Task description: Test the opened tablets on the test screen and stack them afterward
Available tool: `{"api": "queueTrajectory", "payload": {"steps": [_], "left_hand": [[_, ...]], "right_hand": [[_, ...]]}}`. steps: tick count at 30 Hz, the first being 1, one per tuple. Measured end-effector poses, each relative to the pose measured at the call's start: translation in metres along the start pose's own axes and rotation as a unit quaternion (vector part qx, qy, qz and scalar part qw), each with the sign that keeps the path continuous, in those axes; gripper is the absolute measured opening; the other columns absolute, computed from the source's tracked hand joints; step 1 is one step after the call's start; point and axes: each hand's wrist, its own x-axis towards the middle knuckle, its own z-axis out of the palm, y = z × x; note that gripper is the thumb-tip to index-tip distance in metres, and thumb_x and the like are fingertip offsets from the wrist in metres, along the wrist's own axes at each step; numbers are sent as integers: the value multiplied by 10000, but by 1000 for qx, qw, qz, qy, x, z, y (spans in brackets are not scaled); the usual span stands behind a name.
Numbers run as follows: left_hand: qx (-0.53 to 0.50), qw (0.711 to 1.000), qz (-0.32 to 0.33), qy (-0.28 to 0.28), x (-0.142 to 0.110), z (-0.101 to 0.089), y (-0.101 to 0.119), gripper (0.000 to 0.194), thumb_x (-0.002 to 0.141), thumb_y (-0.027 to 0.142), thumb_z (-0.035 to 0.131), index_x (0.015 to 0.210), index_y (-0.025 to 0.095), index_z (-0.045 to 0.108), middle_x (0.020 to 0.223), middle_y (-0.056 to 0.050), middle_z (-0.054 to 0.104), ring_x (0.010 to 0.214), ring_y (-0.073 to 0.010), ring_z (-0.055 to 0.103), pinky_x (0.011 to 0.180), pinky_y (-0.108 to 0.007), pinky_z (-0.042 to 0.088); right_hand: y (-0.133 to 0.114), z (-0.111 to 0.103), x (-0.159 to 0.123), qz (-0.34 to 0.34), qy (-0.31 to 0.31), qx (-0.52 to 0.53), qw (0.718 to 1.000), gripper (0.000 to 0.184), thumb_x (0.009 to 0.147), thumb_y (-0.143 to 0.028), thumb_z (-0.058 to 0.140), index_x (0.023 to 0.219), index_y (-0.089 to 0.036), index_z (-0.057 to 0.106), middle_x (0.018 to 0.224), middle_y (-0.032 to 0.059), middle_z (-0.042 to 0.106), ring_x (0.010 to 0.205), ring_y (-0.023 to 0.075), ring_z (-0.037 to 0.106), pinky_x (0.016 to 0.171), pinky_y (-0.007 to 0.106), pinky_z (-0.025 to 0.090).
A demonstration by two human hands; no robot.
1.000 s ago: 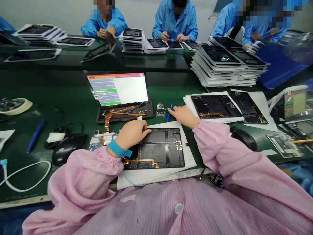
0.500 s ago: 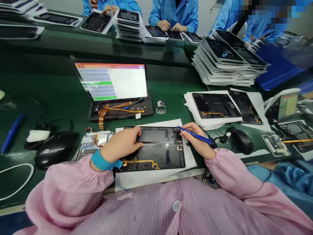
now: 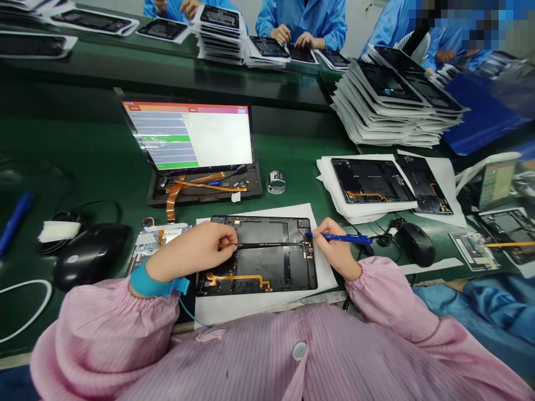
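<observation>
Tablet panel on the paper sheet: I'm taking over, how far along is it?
Done: the gold flex cable lies on the panel. In hand: the left hand holds a thin black strip while the right hand holds a blue pen-like tool at its end. Left: probably the tall panel stack.

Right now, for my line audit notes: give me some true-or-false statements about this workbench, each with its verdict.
The left hand wears a blue wrist strap. True.
The right hand holds a slim blue pen-shaped tool. True.
The black rectangular tablet panel lies directly on the green bench mat. False: it lies on a white paper sheet.
A black computer mouse lies between the hands. False: none does; this one lies left of the left hand.
</observation>
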Motion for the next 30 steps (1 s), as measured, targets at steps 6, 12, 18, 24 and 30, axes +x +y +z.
{"api": "queueTrajectory", "payload": {"steps": [6,12,18,24,30], "left_hand": [[-23,1000,14,7,-4,-5,2,157,768,302,462,750,212,590,640,45,580,564,-101,502,533,-208,350],[-64,998,4,2,-4,-9,2,180,764,316,472,789,213,617,708,40,629,618,-106,548,559,-197,387],[-120,993,9,-12,-3,-12,5,191,760,293,456,780,194,618,704,29,655,639,-113,584,593,-195,419],[-153,988,13,-5,-3,-11,0,200,751,302,469,798,176,617,693,12,669,642,-125,603,601,-203,432],[-163,986,35,17,0,-1,-8,177,734,241,481,784,167,633,671,-5,679,636,-131,626,595,-201,434]], "right_hand": [[-6,-1,2,-25,-18,-21,999,114,803,-188,509,701,-201,460,642,-45,483,587,109,467,572,233,351],[-3,-4,-1,-16,-7,9,1000,141,814,-208,498,683,-204,445,612,-49,453,552,107,446,548,233,343],[-20,-13,36,-78,-17,-209,975,49,819,-217,498,854,-215,533,725,-18,570,624,131,519,574,244,353],[-29,1,98,-85,-51,-427,899,182,795,-158,478,940,-178,587,835,71,633,730,213,581,576,291,373],[-45,26,117,-209,-56,-347,913,448,832,-228,470,1273,-156,430,1096,126,578,945,259,573,743,370,473]]}}
